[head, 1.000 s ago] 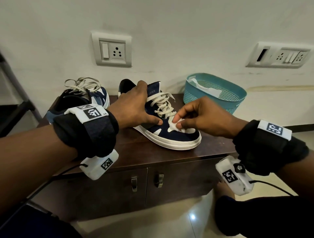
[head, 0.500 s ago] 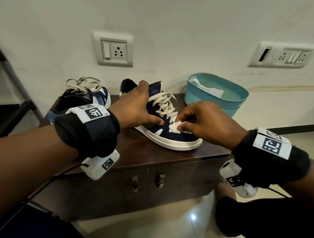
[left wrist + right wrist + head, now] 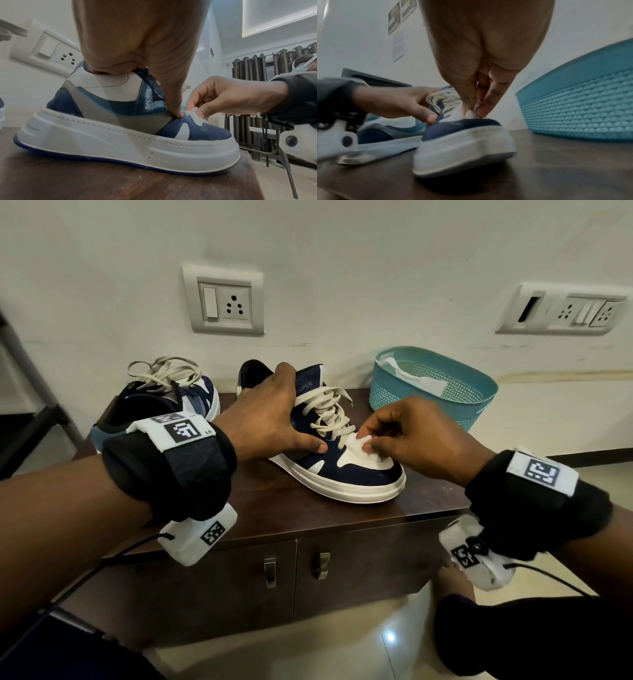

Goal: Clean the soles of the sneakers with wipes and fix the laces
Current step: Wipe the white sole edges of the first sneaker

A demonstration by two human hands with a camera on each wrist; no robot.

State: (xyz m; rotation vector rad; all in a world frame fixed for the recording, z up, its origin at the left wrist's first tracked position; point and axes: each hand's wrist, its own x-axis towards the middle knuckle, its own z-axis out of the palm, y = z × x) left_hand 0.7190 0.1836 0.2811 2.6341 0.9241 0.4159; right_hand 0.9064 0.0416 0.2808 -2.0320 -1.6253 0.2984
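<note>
Head view has the sneaker sitting upright on the dark wood cabinet, toe pointing toward the person's right. Left hand is clamped over the collar and tongue area, fingers over the top, thumb pressed down on the side near the lowest laces. So that hand is basically gripping the shoe. Right hand pinches a small bunched-up white wipe between thumb and fingertips, tight narrow pinch, and the wipe is touching the white panel on top of the toe, just below the laces.

Left wrist view shows the chunky white sole flat on the wood, with a blue edge along the bottom. Right wrist view is blurry, but the wipe is visible squeezed between the fingertips right on the toe.

Second sneaker sits to the left on the same cabinet, laces loose and piled on top. A teal basket stands to the right near the wall with something white in it. Two socket plates are on the wall behind.
</note>
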